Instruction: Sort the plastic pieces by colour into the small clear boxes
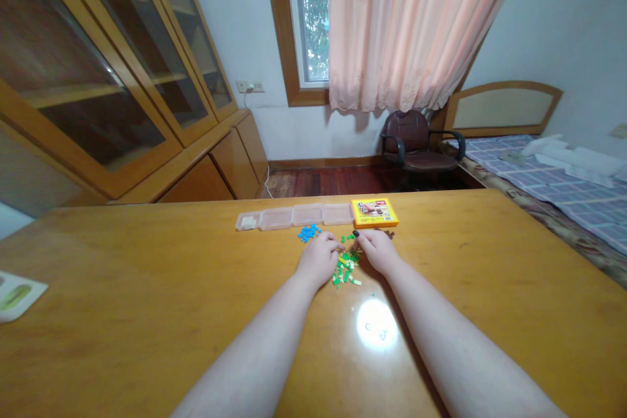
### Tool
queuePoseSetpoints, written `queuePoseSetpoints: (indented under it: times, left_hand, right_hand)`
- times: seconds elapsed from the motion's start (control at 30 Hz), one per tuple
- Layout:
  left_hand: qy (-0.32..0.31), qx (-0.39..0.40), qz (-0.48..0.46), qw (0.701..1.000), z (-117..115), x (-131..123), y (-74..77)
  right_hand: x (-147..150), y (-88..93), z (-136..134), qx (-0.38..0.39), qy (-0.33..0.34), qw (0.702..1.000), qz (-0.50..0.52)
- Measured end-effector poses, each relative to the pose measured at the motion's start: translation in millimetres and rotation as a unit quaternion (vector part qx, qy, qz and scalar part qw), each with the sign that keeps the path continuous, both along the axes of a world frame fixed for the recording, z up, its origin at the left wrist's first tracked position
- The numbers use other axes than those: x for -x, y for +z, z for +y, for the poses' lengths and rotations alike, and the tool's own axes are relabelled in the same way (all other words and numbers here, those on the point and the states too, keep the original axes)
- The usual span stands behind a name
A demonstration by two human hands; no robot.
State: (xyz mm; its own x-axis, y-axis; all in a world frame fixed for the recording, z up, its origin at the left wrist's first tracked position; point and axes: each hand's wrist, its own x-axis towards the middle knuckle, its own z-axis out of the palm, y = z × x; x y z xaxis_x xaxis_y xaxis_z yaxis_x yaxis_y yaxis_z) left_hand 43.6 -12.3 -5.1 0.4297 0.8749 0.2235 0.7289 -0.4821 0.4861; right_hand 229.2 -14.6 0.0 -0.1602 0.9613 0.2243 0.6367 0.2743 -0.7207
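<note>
Both my hands rest on a wooden table over a scatter of small green and white building bricks. My left hand has its fingers curled and pinched at the left edge of the pile. My right hand is curled too, fingertips pinched near the pile's top; what either pinch holds is too small to see. A small heap of blue bricks lies just beyond my left hand. Behind them stand a row of clear plastic trays and a yellow box.
A printed sheet lies at the table's left edge. Beyond the table are a glass-door wooden cabinet, a dark office chair, a bed at the right, and a window with a pink curtain.
</note>
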Motion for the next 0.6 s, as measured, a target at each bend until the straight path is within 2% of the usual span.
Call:
queuePoseSetpoints:
  times: [0.17,0.3,0.47,0.6]
  left_hand:
    - [-0.039,0.006,0.015,0.999,-3.4,-2.3,4.1]
    - [-0.029,0.005,0.015,0.999,-2.2,-2.0,2.7]
    - [-0.013,0.001,0.001,1.0,0.4,-1.1,0.0]
    - [-0.02,0.005,-0.01,1.0,-0.3,-1.7,1.2]
  right_hand:
    - [0.0,0.1,1.2,-0.002,-0.015,1.0,-0.022]
    - [-0.8,0.7,1.1,-0.015,-0.038,0.999,-0.025]
    - [-0.7,-1.7,-0.1,-0.019,0.014,1.0,0.02]
    - [0.4,-3.1,0.2,0.004,0.035,0.999,0.011]
